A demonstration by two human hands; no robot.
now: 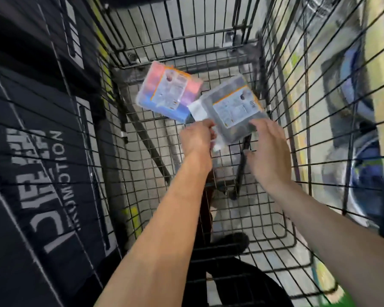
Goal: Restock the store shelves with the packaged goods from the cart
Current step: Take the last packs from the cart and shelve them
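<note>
Grey pkg (233, 111) pinched by left hand (196, 138).

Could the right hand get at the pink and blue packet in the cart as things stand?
Probably yes. The right hand hovers open at the grey packet; the pink and blue packet lies beside it, uncovered, though the left hand is nearer.

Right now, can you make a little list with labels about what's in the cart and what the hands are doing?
place: inside a wire cart
packages left: two
colourful package: lies on the cart floor, untouched
grey package: overlaps the colourful one's corner
left hand: pinches the grey package's near edge
right hand: open, fingers on the grey package
outside cart, left: dark box with white lettering
</note>
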